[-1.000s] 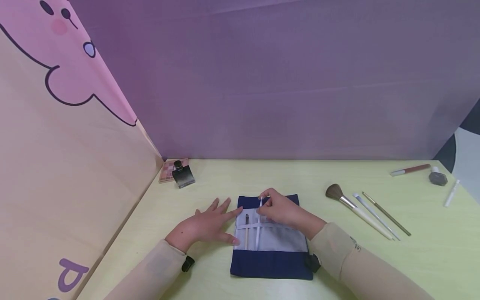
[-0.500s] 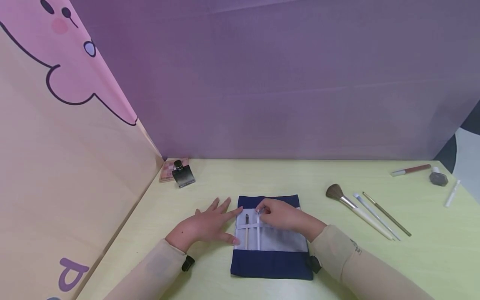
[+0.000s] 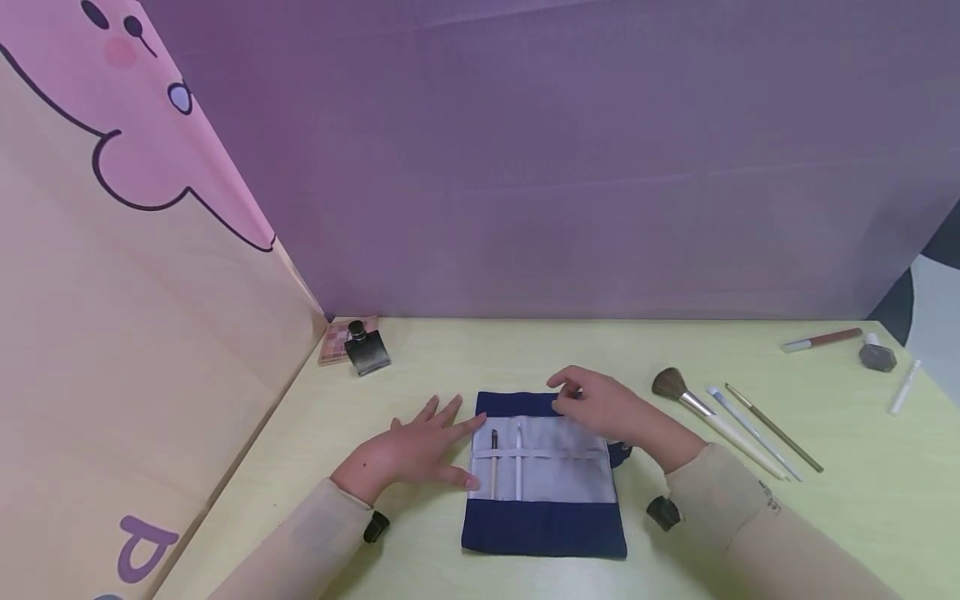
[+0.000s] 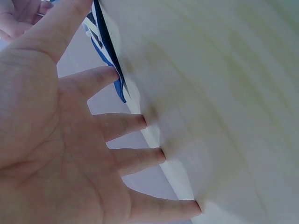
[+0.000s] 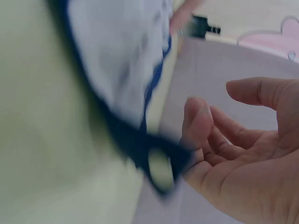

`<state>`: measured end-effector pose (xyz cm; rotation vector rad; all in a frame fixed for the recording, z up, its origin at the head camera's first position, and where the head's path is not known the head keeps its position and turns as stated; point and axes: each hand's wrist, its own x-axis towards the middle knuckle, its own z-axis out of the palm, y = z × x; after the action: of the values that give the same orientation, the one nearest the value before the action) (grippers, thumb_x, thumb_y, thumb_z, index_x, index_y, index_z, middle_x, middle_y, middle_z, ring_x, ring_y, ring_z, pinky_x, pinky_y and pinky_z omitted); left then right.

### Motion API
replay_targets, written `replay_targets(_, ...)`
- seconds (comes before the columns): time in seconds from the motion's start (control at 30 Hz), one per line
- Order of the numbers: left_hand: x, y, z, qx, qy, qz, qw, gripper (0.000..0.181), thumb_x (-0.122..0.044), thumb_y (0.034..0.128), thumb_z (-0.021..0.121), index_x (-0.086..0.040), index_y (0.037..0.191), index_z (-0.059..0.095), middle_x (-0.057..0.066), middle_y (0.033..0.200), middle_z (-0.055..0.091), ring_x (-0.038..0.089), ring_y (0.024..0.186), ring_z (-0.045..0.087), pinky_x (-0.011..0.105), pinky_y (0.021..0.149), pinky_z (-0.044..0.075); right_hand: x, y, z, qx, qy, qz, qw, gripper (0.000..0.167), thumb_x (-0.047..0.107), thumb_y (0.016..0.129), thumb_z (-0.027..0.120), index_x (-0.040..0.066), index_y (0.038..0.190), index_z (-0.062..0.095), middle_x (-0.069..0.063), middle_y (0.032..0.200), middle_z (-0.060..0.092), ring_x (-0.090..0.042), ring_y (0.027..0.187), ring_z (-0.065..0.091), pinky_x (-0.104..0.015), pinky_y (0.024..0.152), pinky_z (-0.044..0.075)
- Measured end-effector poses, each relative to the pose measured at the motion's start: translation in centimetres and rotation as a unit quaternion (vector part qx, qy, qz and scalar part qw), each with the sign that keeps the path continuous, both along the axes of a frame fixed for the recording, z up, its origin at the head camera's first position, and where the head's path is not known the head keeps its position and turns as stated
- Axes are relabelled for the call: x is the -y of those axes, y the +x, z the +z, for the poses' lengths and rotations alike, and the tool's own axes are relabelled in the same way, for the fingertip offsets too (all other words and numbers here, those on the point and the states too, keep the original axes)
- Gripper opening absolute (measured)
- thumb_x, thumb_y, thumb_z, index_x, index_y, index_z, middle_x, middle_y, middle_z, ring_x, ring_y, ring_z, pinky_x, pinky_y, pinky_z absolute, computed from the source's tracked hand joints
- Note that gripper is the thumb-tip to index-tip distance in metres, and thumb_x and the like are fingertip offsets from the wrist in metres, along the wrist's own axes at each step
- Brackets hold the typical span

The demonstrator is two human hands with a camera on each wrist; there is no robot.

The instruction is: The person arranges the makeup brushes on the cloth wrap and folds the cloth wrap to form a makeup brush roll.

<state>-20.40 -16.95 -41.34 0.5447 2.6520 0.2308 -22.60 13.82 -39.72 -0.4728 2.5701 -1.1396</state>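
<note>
A navy and grey fabric brush roll (image 3: 543, 529) lies unfolded on the table. Two slim makeup brushes stand in its left part under a strap: one dark-tipped brush (image 3: 493, 471) and one white brush (image 3: 518, 471). My left hand (image 3: 412, 450) rests with spread fingers at the roll's left edge; its thumb and index finger touch the fabric. Over the roll's upper right corner hovers my right hand (image 3: 600, 408), fingers loosely bent. In the right wrist view nothing sits between the fingers and thumb of this right hand (image 5: 243, 144), and the roll (image 5: 117, 51) is blurred beside it.
To the right lie a large fluffy brush (image 3: 705, 418), a pale brush (image 3: 752, 433) and a thin brown brush (image 3: 772, 427). A lip gloss tube (image 3: 821, 340), a small dark bottle (image 3: 876, 357) and a white stick (image 3: 904, 387) lie farther right. A perfume bottle (image 3: 367, 352) leans on a palette (image 3: 330, 346) at back left.
My right hand slid the white brush down under the strap, let go of it and moved up and right. My left hand has stayed in place.
</note>
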Motion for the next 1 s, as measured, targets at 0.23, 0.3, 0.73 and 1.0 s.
replay_targets(0.23, 0.1, 0.0, 0.0, 0.002, -0.001, -0.004, 1.0, 0.097, -0.069, 0.0884, 0.074, -0.04, 0.169, 0.028, 0.011, 0.183, 0.008, 0.05, 0.168, 0.005, 0.094, 0.112, 0.019, -5.7, -0.4, 1.6, -0.003, -0.021, -0.032, 0.9993, 0.048, 0.026, 0.109, 0.059, 0.004, 0.151, 0.052, -0.016, 0.131, 0.065, -0.028, 0.107, 0.071, -0.041, 0.087, 0.063)
replay_targets(0.3, 0.0, 0.0, 0.0, 0.002, -0.002, -0.004, 1.0, 0.097, -0.069, 0.0885, 0.074, -0.041, 0.169, 0.028, 0.011, 0.183, 0.007, 0.049, 0.168, 0.004, 0.094, 0.112, 0.018, -7.3, -0.5, 1.6, -0.01, -0.023, -0.04, 0.9989, 0.049, 0.026, 0.109, 0.06, 0.003, 0.152, 0.05, -0.018, 0.132, 0.065, -0.029, 0.11, 0.072, -0.043, 0.092, 0.063)
replay_targets(0.73, 0.0, -0.1, -0.2, 0.005, 0.001, -0.003, 1.0, 0.098, -0.071, 0.0876, 0.074, -0.042, 0.169, 0.027, 0.01, 0.183, 0.007, 0.049, 0.168, 0.004, 0.093, 0.113, 0.017, -14.9, -0.3, -0.7, -0.042, 0.047, -0.077, 0.995, 0.057, 0.016, 0.106, 0.063, -0.007, 0.154, 0.043, -0.031, 0.139, 0.06, -0.04, 0.116, 0.069, -0.036, 0.081, 0.059)
replay_targets(1.0, 0.1, 0.2, 0.2, 0.007, 0.005, -0.003, 1.0, 0.099, -0.071, 0.0874, 0.074, -0.041, 0.169, 0.027, 0.011, 0.183, 0.008, 0.05, 0.168, 0.004, 0.094, 0.112, 0.017, -16.6, 0.2, -2.0, -0.032, 0.051, -0.056, 0.9966, 0.06, 0.002, 0.1, 0.062, -0.013, 0.153, 0.039, -0.035, 0.133, 0.06, -0.047, 0.118, 0.069, -0.044, 0.086, 0.061)
